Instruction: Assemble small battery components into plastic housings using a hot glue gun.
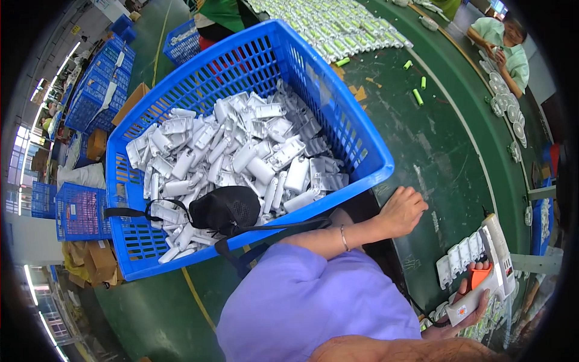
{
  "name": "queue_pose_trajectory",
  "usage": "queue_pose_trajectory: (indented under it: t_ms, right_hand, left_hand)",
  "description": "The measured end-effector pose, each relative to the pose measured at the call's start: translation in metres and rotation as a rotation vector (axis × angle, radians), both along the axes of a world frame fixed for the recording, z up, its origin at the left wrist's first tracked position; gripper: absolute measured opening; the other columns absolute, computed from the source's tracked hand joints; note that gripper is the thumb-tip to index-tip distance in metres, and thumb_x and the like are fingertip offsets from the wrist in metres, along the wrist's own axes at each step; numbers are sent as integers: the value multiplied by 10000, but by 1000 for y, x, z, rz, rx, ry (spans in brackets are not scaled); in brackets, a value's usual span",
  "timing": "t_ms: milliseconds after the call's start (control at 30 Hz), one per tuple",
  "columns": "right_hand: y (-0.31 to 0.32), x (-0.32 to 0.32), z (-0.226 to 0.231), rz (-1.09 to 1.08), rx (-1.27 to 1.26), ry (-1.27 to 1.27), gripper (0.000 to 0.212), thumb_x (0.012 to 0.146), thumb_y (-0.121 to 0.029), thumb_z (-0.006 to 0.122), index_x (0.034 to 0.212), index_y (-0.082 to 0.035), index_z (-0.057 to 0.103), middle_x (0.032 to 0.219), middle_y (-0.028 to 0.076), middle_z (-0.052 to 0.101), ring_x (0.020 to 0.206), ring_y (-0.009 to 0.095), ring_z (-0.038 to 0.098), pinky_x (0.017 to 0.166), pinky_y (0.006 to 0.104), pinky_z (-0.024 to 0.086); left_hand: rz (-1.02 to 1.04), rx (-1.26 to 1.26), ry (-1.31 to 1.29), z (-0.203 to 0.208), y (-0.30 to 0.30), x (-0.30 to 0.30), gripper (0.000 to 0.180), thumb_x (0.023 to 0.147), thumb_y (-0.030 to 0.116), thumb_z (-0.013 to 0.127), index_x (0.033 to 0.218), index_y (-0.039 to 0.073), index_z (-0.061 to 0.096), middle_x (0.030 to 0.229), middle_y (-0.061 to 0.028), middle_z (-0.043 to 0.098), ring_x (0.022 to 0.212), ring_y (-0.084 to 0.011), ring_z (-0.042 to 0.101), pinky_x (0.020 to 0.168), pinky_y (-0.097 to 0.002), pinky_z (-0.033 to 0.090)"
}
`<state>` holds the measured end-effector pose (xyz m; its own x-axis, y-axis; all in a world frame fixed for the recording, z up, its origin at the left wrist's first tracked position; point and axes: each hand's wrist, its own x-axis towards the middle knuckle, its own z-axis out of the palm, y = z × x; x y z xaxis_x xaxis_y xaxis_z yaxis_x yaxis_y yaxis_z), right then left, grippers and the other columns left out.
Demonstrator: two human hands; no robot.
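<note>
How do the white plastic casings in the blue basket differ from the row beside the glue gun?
The basket casings lie jumbled at many angles; the row casings lie side by side in line. The basket casings form a large pile; the row casings are few, beside the glue gun. Both are white plastic.

White glue gun [500,248], orange-triggered, is held slanting; white casings [459,256] lie rowed beside it.

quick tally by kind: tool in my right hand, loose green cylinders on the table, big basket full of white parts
White tool in right hand: 1
Loose green cylinders visible: 4
Big blue basket: 1
Total: 6
</note>
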<state>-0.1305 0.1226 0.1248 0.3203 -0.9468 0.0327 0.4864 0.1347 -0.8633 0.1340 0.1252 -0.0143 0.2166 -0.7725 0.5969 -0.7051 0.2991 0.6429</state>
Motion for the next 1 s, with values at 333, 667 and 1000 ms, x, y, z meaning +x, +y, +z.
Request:
queue_pose_trajectory:
  t_ms: [333,667,1000]
  right_hand:
    - [-9,15,6,272,31,-143,586,954,-132,404,1449,86,178,1425,293,346,1364,408,319,1025,482,470]
    - [-14,39,5,54,27,86,627,913,-255,473,1418,73,302,1351,241,477,1248,361,485,740,282,559]
    - [-18,31,4,-98,12,-4,603,925,-241,477,1414,68,306,1326,248,505,1217,366,525,644,285,603]
  left_hand:
    - [-3,33,26,-3,3,3,152,765,83,659,916,73,646,897,-59,546,929,-244,489,822,-379,377]
    - [-43,40,59,1,6,3,189,775,66,643,964,57,644,928,-67,565,931,-250,512,811,-373,394]
    - [-19,52,28,7,3,3,252,768,61,639,1020,52,628,1031,-77,572,967,-262,535,826,-377,407]
